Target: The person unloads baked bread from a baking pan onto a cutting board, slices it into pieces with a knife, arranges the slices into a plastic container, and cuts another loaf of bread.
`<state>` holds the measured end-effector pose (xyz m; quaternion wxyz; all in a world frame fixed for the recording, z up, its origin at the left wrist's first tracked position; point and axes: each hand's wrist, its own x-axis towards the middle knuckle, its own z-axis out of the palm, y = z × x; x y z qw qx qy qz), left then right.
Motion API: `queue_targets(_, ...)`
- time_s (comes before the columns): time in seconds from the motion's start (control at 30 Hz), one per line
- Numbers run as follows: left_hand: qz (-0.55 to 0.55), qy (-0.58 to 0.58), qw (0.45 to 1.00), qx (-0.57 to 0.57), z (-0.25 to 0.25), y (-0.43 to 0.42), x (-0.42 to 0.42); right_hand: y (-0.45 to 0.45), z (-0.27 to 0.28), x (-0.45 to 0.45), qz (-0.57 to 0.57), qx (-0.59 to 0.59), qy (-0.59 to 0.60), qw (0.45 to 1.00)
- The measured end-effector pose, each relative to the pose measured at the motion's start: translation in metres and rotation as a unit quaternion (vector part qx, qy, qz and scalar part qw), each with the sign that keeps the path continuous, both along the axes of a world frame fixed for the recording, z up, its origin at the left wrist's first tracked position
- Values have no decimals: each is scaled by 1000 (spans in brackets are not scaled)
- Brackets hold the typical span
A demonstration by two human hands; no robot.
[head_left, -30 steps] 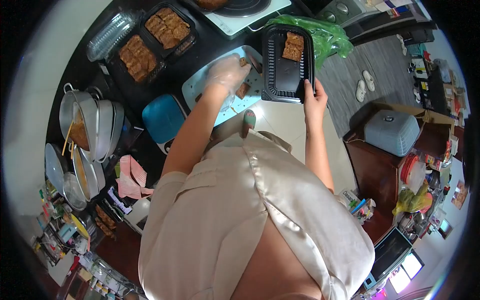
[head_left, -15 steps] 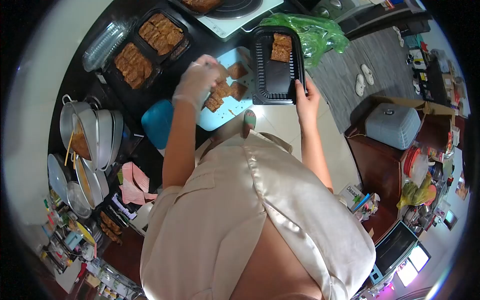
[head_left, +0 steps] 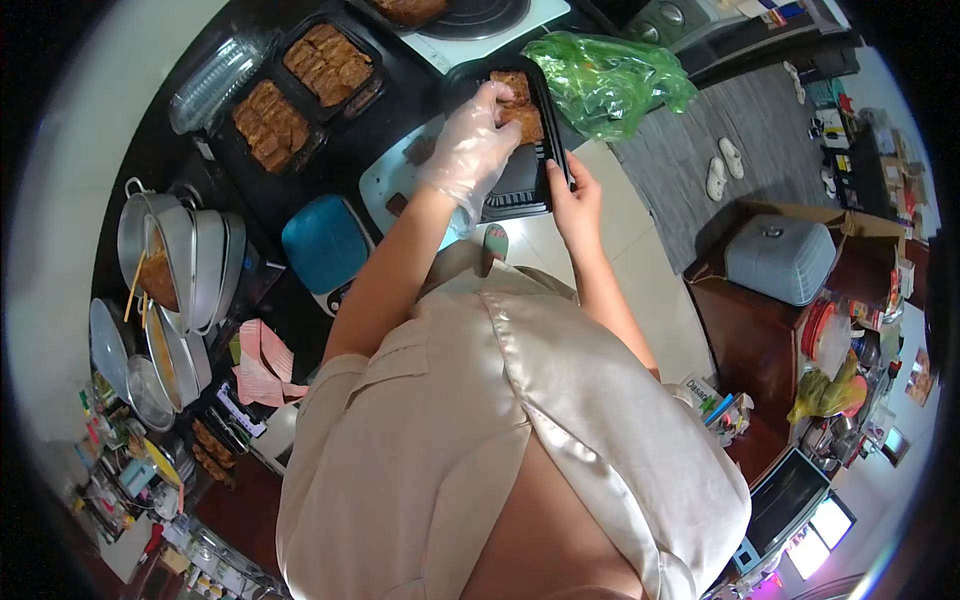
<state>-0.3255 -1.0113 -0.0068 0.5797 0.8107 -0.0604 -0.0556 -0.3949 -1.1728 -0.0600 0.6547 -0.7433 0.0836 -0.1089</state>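
My left hand (head_left: 468, 150), in a clear plastic glove, reaches into a black plastic tray (head_left: 515, 182). Its fingers are closed on a brown cake piece (head_left: 522, 126), which lies against another cake piece (head_left: 511, 88) at the tray's far end. My right hand (head_left: 577, 192) grips the tray's right rim, thumb on top. Partly under the tray and my left arm lies a light blue cutting board (head_left: 378, 188). A shadowed cake piece (head_left: 420, 150) shows on it; my left hand hides part of the board.
Filled cake trays (head_left: 270, 127) and a clear lid (head_left: 216, 84) stand at the back left. Beyond the tray are a green plastic bag (head_left: 612, 85) and a white-edged cooktop (head_left: 482, 36). A blue-topped scale (head_left: 326, 245) and stacked metal bowls (head_left: 205, 265) sit left.
My left hand has moved right from the board into the tray with cake. My right hand has brought the tray left, over the board. The tray now shows more cake.
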Motion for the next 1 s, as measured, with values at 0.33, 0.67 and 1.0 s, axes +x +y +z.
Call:
queue_targets(0.33, 53, 42, 992, 106, 19, 5, -14, 0, -5, -4, -15, 31, 29, 999)
queue_targets(0.67, 57, 67, 996, -32, 2, -1, -3, 3, -6, 1, -15, 35, 12, 999)
queue_targets(1.0, 82, -162, 952, 247, 8, -9, 5, 7, 1, -3, 6, 43, 72, 996)
